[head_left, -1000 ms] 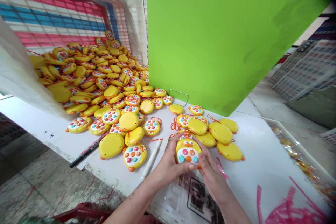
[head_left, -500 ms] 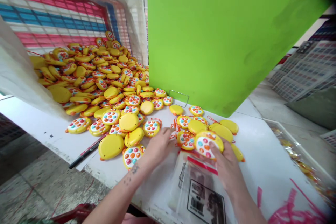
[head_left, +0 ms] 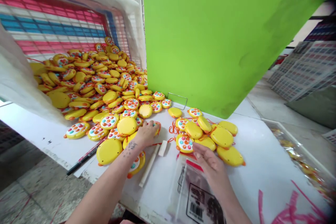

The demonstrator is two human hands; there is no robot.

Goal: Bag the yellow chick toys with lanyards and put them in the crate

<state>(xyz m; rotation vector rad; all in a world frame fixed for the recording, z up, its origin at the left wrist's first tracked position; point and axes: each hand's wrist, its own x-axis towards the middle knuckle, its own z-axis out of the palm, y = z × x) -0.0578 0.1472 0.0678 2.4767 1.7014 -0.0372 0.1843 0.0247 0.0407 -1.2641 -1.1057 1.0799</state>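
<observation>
My left hand (head_left: pixel 147 133) reaches over the left group of toys, its fingers curled down on a yellow chick-shaped toy (head_left: pixel 158 129) that it mostly covers. My right hand (head_left: pixel 211 162) is above the printed clear plastic bags (head_left: pixel 202 196). Its fingers are loosely extended, with the tips at the right edge of another chick-shaped toy (head_left: pixel 184 143) whose white face carries coloured buttons. Behind and beside that hand lie several more such toys (head_left: pixel 222 136), some face down, with red cords among them.
A large mesh-lined sack (head_left: pixel 65 17) spills many toys onto the white table (head_left: pixel 262 161). A green board (head_left: pixel 223 42) stands behind. A black pen (head_left: pixel 84 159), a pale stick (head_left: pixel 149 166), a small white block (head_left: pixel 162 148) and pink strips (head_left: pixel 291 204) lie around.
My right hand has let go of the toy it held, which now lies among the right-hand group. My left hand has moved left from the cords onto a toy, uncovering the stick and block.
</observation>
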